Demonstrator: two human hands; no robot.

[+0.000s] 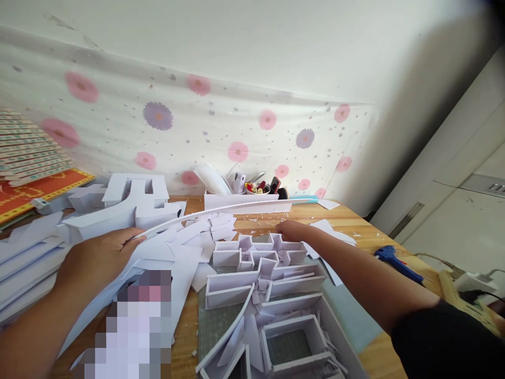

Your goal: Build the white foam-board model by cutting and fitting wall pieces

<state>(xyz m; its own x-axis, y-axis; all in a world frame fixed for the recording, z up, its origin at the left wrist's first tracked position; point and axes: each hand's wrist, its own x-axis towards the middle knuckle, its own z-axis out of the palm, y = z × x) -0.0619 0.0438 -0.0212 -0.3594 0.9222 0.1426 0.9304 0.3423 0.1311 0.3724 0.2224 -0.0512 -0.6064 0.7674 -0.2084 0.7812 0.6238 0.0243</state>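
Note:
My left hand (106, 247) pinches one end of a long, thin white foam-board strip (213, 210). This strip bows in a shallow arc to the right, and its far end reaches in front of the white organizer box at the back. Past the far edge of a white foam-board letter model (292, 273), my right hand (291, 230) is bent downward with curled fingers. The model's walls partly hide its fingertips, so anything in them is not visible. The model has several open-topped, walled sections and lies on a green cutting mat (219, 310).
White sheets and offcuts (193, 242) cover the left side, with finished white letter shapes (136, 195) behind. The organizer box (244, 204) holds tools. A blue glue gun (396, 263) lies at right. A blurred patch (134, 326) covers something at the front left.

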